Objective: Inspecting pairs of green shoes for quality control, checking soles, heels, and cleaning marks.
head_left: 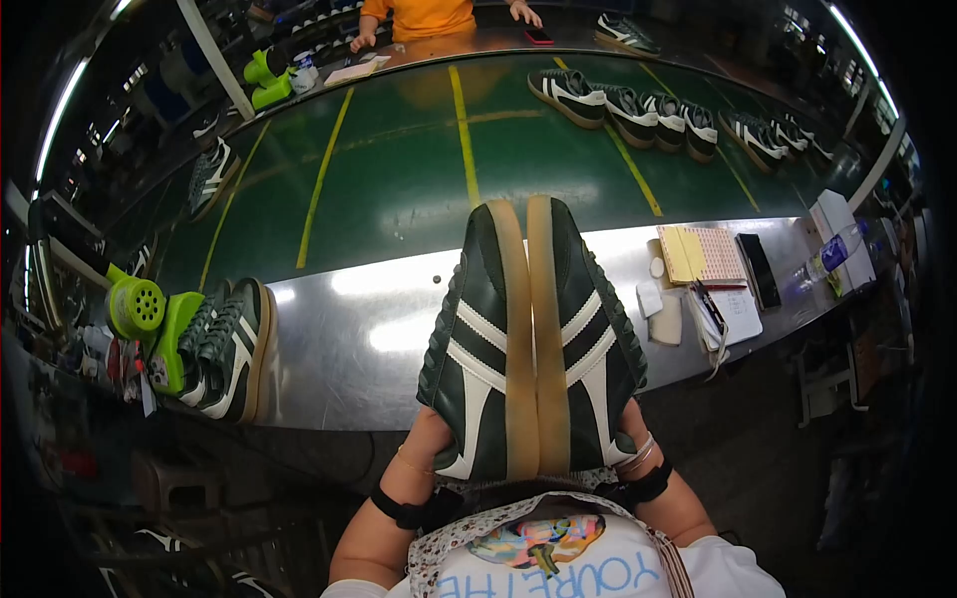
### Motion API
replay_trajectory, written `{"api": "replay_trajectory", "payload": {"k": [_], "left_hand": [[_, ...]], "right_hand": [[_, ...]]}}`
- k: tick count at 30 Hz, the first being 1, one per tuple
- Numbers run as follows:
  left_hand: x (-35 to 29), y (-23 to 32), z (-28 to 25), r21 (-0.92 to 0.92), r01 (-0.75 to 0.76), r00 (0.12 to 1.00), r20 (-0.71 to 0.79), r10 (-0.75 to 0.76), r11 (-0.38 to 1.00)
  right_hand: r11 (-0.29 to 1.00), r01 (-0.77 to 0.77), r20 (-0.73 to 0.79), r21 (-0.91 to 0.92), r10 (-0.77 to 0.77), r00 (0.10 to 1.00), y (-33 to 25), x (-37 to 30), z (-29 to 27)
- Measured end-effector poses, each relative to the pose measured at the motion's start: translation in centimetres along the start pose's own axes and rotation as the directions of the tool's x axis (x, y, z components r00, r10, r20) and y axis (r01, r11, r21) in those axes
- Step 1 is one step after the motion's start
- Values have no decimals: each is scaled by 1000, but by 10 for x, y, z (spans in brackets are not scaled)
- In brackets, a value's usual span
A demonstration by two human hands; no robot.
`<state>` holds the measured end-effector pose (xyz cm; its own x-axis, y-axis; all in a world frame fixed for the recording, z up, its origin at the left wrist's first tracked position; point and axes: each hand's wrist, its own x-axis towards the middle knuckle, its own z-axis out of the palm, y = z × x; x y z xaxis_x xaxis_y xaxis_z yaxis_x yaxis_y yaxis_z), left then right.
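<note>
Two dark green sneakers with white stripes and gum soles are held up in front of me, sole against sole, toes pointing away. My left hand [427,436] holds the left sneaker [477,344] at its heel end. At the heel end of the right sneaker [590,344] is my right hand [632,427], holding it. The fingers of both hands are mostly hidden by the shoes.
A metal bench [339,339] lies beneath, with a green conveyor belt [389,169] beyond it. Shoes [237,349] and a lime-green tool [174,329] stand left; a notebook [703,257], phone [760,271] and bottle [835,251] lie right. A co-worker in orange [431,18] is opposite.
</note>
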<state>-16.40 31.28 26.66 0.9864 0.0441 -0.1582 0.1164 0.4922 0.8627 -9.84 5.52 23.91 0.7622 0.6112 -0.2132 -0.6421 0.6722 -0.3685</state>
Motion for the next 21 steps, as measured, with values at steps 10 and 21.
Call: {"api": "replay_trajectory", "payload": {"k": [10, 21], "left_hand": [[3, 14, 9, -46, -49, 998, -41, 47, 998], [4, 81, 27, 982, 60, 966, -102, 236, 182]], "right_hand": [[999, 5, -23, 42, -4, 1000, -3, 2, 4], [1000, -14, -30, -22, 13, 999, -15, 8, 11]]}}
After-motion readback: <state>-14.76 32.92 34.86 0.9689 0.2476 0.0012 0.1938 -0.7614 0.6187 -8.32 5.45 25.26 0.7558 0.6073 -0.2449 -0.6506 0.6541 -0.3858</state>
